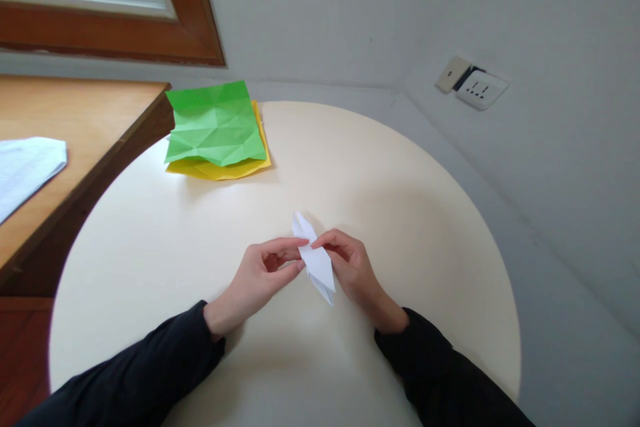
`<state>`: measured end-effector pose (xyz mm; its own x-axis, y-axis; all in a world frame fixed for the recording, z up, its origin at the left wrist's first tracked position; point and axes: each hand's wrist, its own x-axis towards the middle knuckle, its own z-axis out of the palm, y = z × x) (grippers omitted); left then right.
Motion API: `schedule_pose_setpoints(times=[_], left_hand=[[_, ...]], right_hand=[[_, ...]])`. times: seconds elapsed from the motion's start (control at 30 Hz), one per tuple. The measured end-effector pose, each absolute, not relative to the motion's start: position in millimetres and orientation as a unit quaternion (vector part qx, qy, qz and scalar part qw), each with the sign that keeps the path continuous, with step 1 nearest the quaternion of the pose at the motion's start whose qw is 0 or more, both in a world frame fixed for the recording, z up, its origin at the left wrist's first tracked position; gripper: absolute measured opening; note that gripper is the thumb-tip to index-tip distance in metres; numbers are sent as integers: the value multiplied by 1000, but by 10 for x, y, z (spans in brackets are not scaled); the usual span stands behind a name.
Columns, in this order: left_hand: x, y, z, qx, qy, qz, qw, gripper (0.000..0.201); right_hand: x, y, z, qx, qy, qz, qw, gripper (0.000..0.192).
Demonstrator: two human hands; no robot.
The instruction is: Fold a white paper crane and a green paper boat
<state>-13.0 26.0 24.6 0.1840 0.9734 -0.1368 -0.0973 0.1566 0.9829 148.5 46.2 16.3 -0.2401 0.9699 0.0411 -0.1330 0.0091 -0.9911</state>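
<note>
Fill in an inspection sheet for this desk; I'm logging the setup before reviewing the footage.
Surface: round cream table, bare apart from paper.
Job's things: folded white paper, pinched between both hands.
Clutter: creased green sheet lying on a yellow sheet at the table's far left edge.
Hands: left hand and right hand both grip the white paper.
Cables: nothing seen.
Surroundings: wooden desk with white papers, window frame, wall socket.

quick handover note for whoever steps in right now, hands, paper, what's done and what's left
Left hand: pinching the folded white paper at its left edge.
Right hand: pinching the same piece from the right.
The paper is a narrow, pointed shape, held just above the round table.
Done: several folds already in it.
Left: shaping is unfinished. A creased green sheet lies on a yellow sheet at the far edge.
</note>
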Motion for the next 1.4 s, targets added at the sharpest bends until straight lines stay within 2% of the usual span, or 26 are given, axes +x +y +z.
schedule_pose_setpoints(times=[0.4,0.67,1.1,1.4], left_hand=[[-118,295,220,463,503,468,559,23],[-120,300,180,459,497,475,562,24],[-128,306,183,491,490,472,544,25],[-117,298,201,492,502,459,543,26]], right_hand=[[1457,456,138,-408,-545,584,442,16],[1423,452,108,-436,-523,584,443,21],[1426,453,96,-434,-556,553,442,17],[1398,438,104,-452,-553,535,451,21]])
